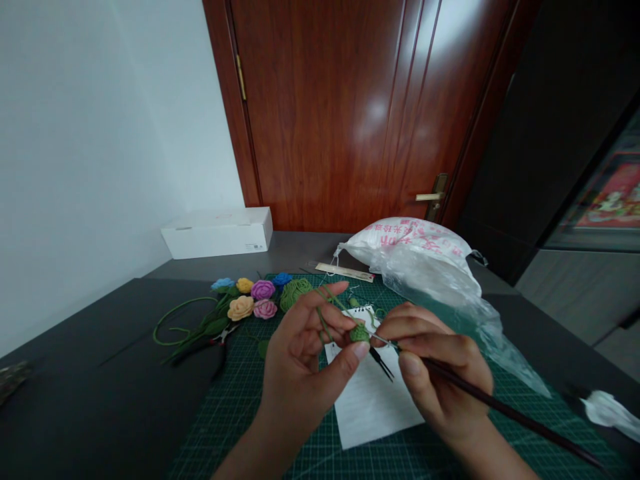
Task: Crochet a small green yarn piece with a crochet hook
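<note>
Pinched between the thumb and fingers of my left hand (313,357) is a small green crochet piece (359,333). Green yarn (325,327) runs over and around my left fingers. My right hand (443,363) grips a crochet hook (480,395) with a long dark handle, and its thin metal tip meets the right side of the crochet piece. Below the hands lies a lined notepad page (373,410). A black two-pronged item (383,365) shows just under the crochet piece; its kind is unclear. Behind my left hand sits a ball of green yarn (295,293).
Crocheted flowers (241,308) with green stems lie at the left, beside black-handled pliers (220,350). A green cutting mat (240,413) covers the table's middle. At the back are a white box (217,232), a ruler (345,272) and a stuffed white plastic bag (420,257).
</note>
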